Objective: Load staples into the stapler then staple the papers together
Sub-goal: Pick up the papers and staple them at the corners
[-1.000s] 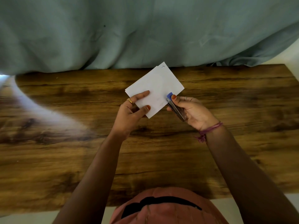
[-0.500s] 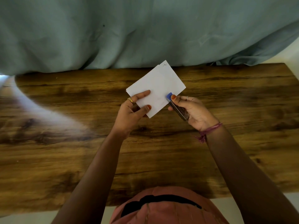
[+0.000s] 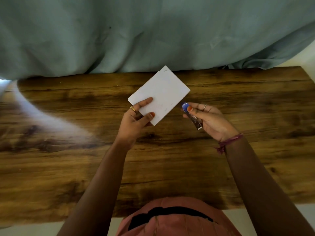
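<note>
The stapler sits just right of the frame's centre — a small, slim bar with a blue plastic tip and a dark metallic body, its long axis running diagonally, blue end toward the upper left, the other end toward the lower right. The right hand grips it, thumb pressed on the blue tip and fingers curled underneath. Just to its left, apart from the tip, are the papers: a thin white rectangular stack, matte and flat, tilted so one corner points to the top of the frame, with a small dark mark at that corner. The left hand pinches their lower edge — thumb on top, fingers behind. Below both lies a wooden table, brown with dark streaked grain and a pale glare at the left. Wrinkled grey-green cloth fills the upper frame.
</note>
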The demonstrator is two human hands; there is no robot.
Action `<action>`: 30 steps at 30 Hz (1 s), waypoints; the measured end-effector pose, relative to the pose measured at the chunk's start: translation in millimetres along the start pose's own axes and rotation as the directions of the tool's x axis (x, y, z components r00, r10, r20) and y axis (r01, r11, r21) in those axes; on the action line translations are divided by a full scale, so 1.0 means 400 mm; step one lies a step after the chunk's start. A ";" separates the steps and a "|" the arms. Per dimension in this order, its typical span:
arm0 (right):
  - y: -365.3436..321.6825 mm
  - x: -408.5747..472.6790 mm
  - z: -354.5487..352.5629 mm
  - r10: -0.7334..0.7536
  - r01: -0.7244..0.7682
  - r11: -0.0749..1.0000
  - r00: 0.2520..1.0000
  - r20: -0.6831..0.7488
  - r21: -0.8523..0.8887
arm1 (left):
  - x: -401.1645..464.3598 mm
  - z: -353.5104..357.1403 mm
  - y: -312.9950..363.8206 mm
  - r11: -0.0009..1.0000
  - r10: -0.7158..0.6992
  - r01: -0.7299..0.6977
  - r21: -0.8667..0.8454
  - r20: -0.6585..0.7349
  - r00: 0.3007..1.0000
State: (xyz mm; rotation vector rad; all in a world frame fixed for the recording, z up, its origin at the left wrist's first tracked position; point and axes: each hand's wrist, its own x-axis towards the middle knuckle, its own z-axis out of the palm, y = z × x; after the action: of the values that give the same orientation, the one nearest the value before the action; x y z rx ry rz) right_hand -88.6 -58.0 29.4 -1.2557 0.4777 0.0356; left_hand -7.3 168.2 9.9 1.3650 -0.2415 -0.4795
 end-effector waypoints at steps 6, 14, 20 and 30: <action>0.097 0.043 -0.007 -0.312 0.079 0.661 0.933 -0.178 -0.746 | -0.002 -0.014 -0.020 0.999 -0.039 0.038 -0.032 -0.046 0.998; 0.164 0.077 -0.004 -0.409 -0.061 0.292 0.894 -0.182 -0.954 | -0.010 -0.033 -0.037 0.997 -0.069 0.065 -0.045 -0.095 0.993; 0.169 0.102 -0.010 -0.396 -0.112 0.193 0.900 -0.182 -0.975 | -0.008 -0.042 -0.046 0.997 -0.073 0.070 -0.029 -0.116 0.991; 0.195 0.111 -0.021 -0.404 -0.099 0.105 0.905 -0.134 -0.990 | -0.004 -0.062 -0.051 0.996 -0.078 0.070 -0.052 -0.170 0.982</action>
State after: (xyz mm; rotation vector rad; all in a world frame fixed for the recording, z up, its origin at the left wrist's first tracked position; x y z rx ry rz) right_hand -73.5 -50.7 -59.3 -2.7812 0.6812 -0.1038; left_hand -1.7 188.0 -14.7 1.3651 -0.0378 -0.4231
